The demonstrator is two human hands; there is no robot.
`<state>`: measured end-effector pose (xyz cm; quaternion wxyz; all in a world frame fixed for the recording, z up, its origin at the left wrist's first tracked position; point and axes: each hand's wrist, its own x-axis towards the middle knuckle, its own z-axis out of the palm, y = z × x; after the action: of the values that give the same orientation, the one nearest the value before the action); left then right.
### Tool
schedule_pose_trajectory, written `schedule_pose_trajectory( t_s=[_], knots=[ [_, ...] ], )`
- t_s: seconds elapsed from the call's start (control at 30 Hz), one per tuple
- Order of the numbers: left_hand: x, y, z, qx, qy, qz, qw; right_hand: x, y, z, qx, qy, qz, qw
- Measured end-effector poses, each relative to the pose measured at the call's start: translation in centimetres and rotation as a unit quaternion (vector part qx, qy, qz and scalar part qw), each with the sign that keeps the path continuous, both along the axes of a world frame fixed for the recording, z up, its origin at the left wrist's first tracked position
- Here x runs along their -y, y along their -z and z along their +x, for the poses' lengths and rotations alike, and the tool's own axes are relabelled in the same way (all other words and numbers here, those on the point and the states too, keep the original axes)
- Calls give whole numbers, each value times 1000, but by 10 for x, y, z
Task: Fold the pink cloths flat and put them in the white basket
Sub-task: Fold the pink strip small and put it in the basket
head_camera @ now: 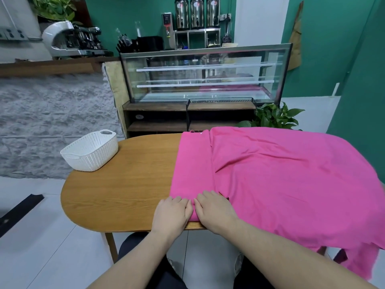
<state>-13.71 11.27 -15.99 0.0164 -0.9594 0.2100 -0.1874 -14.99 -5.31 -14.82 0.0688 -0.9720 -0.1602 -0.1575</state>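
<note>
Right now both my hands, left point(171, 213) & right point(214, 211), press pink cloth point(270, 184) at frame's lower centre, fingers flat. White basket point(89, 152) sits upper left on worktop point(125, 184).

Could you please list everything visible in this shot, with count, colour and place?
pink cloth: at least one, pink, spread over the table's right half, hanging off the near right edge
white basket: one, white, far left end of the table
table: one, brown wood, centre
glass display case: one, clear with dark frame, behind the table
metal urns: three, silver, back shelf
potted plant: one, green, behind the table at right
left hand: one, resting on the cloth's near edge
right hand: one, resting on the cloth beside it
</note>
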Motion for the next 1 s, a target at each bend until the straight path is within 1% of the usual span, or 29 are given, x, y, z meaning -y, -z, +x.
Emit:
schedule_pose_trajectory(
  t_s=[0.07,0.1,0.13,0.17,0.23,0.27,0.3,0.33,0.37,0.43,0.53,0.67,0.73,0.8,0.9,1.0],
  knots=[
    [8,-8,2,-56,-20,-44,997,2,6,-2,74,22,-49,996],
    [12,-11,3,-75,-39,-74,994,4,9,-2,89,21,-48,995],
    [15,-12,5,-85,-62,-80,991,5,12,-2,86,9,-48,995],
    [17,-13,6,-76,-75,-79,991,6,13,0,53,-3,-52,997],
    [17,-14,2,-54,-83,-49,994,7,17,6,-17,-38,-80,996],
    [15,-13,-1,-40,-81,-38,995,7,19,10,-19,-52,-103,993],
    [13,-9,-3,-9,-71,-30,997,7,21,12,-8,-62,-113,992],
    [9,-1,-4,32,-54,-26,998,6,21,13,5,-65,-102,993],
    [6,5,-5,47,-33,-33,998,5,20,12,18,-59,-74,995],
    [0,12,-8,63,14,-68,996,3,22,11,48,-56,-14,997],
    [-9,18,-9,79,69,-83,991,-1,21,10,49,-38,15,998],
    [-9,6,-3,53,69,-50,995,-2,10,8,15,-22,20,999],
    [-5,3,0,38,37,-36,998,-1,10,5,53,-20,12,998],
    [1,-1,-1,5,3,-38,999,0,13,1,99,5,-21,995],
    [6,-6,0,-57,-42,-68,995,1,19,3,107,-7,-21,994],
    [11,-11,3,-80,-59,-69,993,4,21,5,97,-36,-11,995]
  ],
)
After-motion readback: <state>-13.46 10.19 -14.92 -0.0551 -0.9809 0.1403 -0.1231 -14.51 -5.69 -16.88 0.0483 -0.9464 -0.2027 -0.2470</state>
